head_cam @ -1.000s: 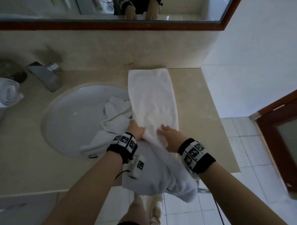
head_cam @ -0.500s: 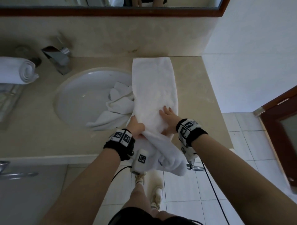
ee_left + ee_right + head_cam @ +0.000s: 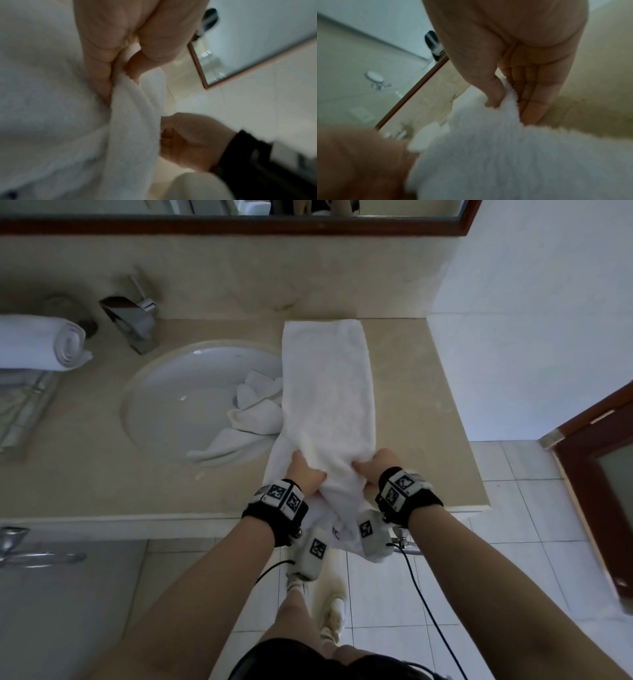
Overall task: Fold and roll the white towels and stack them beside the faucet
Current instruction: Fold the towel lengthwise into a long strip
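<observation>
A beige stone bench (image 3: 411, 392) runs under a wood-framed mirror (image 3: 239, 225), with a white oval sink (image 3: 178, 398) sunk into it. A long white towel (image 3: 329, 385), folded into a narrow strip, lies on the bench to the right of the sink, its far end against the back wall and its near end spilling over the front edge of the bench. A rolled white towel (image 3: 37, 342) lies at the far left, just beside the chrome faucet (image 3: 132, 325), on a metal rack (image 3: 24, 405) whose form is hard to make out. A crumpled white towel (image 3: 246, 419) lies in the right side of the sink, touching the strip's left edge.

Both hands hold the strip at its near end, close to the front edge of the bench. The left hand (image 3: 305, 472) has its grip pinched on the left edge of the cloth, thumb against curled fingers (image 3: 133, 67) with a fold between them. The right hand (image 3: 378, 465) grips the right edge, thumb (image 3: 494, 94) on top and fingers beneath, bunching the towel. Between the hands the cloth is gathered into a ridge. Each wrist wears a black band with a marker block (image 3: 282, 496).
</observation>
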The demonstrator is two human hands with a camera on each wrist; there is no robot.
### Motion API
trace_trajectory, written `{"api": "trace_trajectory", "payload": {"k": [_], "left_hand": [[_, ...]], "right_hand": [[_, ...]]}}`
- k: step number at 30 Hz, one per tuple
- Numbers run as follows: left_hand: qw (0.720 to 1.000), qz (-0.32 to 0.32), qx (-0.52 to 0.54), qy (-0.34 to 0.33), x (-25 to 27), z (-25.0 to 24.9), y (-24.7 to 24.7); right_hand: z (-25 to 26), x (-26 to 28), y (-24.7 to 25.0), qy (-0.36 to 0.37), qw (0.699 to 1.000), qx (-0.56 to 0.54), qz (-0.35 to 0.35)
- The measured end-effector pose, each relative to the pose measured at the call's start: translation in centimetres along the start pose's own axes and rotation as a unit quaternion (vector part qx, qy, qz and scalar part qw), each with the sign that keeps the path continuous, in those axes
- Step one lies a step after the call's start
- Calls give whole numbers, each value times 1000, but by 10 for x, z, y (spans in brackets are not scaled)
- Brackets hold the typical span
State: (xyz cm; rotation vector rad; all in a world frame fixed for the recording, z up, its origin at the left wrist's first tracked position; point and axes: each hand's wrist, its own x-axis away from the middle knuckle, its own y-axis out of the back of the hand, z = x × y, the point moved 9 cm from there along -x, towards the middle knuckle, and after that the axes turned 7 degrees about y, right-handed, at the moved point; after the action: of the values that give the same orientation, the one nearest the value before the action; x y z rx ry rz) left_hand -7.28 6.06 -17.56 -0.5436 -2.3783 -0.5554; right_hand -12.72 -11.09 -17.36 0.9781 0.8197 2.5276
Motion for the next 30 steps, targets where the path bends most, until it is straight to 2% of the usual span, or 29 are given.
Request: {"api": "trace_trajectory", "payload": {"k": [2, 4, 8, 11, 12, 13, 15, 16, 18, 19, 23, 25, 27, 30], "left_hand": [[986, 66, 151, -6, 5, -2, -12], [965, 110, 239, 9, 10, -2, -22], [964, 112, 229, 73, 9, 0, -40], [971, 91, 210, 67, 8, -2, -45], [971, 92, 214, 59, 8, -3, -45], [970, 91, 218, 55, 7, -1, -45], [968, 101, 223, 63, 5, 3, -46], [965, 112, 227, 63, 5, 4, -48], [966, 123, 219, 55, 9, 3, -49], [974, 110, 193, 47, 7, 6, -48], [995, 82, 55, 5, -13, 16, -45], [996, 72, 50, -7, -2, 10, -39], [997, 54, 50, -6, 6, 8, -34], [998, 10, 55, 19, 10, 12, -27]], "right_hand": [[-7, -5, 22, -16, 998, -18, -50], [-13, -8, 42, -22, 995, -12, -92], [-18, -7, 44, -13, 994, 53, -97], [5, 11, 47, 99, 972, 151, -151], [14, 18, 41, 137, 969, 158, -132], [17, 24, 30, 160, 970, 163, -80], [15, 36, 2, 169, 960, 216, 51], [13, 40, -5, 166, 946, 263, 90], [14, 45, -10, 169, 916, 345, 118], [15, 48, -14, 172, 909, 352, 143], [16, 58, -32, 151, 917, 280, 239], [17, 63, -38, 140, 925, 241, 257], [16, 71, -48, 116, 936, 143, 300], [16, 83, -59, 97, 923, 28, 371]]}}
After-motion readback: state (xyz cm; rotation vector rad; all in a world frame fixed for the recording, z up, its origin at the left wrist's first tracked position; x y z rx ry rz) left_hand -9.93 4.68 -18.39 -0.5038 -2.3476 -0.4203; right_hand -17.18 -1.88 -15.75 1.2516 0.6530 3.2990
